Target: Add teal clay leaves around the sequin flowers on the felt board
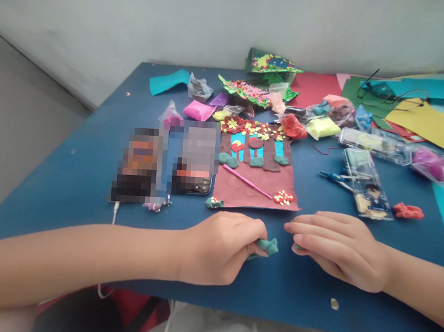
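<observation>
My left hand (222, 248) is closed round a lump of teal-green modelling clay (269, 246), part of which sticks out past the thumb. Facing it across a small gap, my right hand (343, 248) pinches a bit of the same green clay (298, 247), mostly hidden by the fingertips. Just beyond both hands lies a clay picture (243, 187) on a reddish-brown sheet, with brown trunks, green bushes and yellow flowers. A pink stick (247, 181) rests across it. A small dotted green clay piece (214, 202) sits at its lower left corner.
Two blurred phones (137, 163) stand left, one on a white cable (116, 212). Bagged clay (199, 110) lies behind the picture. To the right are a blue compass (332, 177), a clear case (369, 185), red clay (409, 211), glasses (394, 94) and coloured paper (428, 121).
</observation>
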`<state>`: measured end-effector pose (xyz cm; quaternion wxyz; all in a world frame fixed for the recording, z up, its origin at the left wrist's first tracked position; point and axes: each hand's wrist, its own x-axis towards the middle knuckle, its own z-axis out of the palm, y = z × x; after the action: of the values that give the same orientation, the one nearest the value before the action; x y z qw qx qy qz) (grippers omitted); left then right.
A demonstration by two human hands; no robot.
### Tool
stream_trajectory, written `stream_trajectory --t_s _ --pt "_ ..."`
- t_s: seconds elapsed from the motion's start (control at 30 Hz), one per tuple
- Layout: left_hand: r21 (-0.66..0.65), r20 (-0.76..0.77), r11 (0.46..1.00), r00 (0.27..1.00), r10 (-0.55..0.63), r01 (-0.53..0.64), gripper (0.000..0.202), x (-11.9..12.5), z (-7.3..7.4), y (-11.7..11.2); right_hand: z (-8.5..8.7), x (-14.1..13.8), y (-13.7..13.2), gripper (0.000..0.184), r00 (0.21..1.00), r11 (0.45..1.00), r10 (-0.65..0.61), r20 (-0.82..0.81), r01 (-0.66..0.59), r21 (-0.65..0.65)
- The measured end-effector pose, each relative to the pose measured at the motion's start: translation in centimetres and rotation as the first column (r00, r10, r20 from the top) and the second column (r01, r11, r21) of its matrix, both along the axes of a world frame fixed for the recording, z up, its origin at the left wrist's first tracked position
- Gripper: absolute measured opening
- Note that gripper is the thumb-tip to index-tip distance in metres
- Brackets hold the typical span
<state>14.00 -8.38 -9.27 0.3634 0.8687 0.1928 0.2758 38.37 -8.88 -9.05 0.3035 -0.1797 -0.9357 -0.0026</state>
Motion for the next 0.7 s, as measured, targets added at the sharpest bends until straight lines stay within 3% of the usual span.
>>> stream_trajectory --t_s 0.17,0.27,0.43,0.6,0.7 --pt "-0.075 -0.019 0.997 1.0 0.016 -0.017 0.027 -0.1 0.4 0.2 -0.2 -0.4 -0.5 0.013 0.999 0.994 0.019 -0.034 -0.015 0.107" --pt "-0.153 -0.021 0.987 0.999 0.038 -0.04 0.029 0.0 0.8 0.3 0.1 -0.6 -0.9 0.017 0.999 0.998 0.044 -0.01 -0.044 0.042" --pt "-0.271 -0.047 0.961 0.997 -0.06 0.045 0.017 0.3 0.8 0.5 0.6 -1.7 -1.3 0.016 0.993 0.988 0.101 -0.061 -0.107 -0.11" --pt "-0.406 0.031 0.9 0.987 -0.161 0.159 0.061 0.6 0.4 0.5 0.3 -2.6 -1.4 0.008 0.986 0.978 -0.092 -0.14 0.064 -0.197" --pt "-0.39 0.05 0.901 0.982 -0.182 0.187 0.068 0.4 0.3 0.4 0.3 -2.6 -1.4 0.009 0.956 0.963 -0.243 -0.164 0.218 -0.159"
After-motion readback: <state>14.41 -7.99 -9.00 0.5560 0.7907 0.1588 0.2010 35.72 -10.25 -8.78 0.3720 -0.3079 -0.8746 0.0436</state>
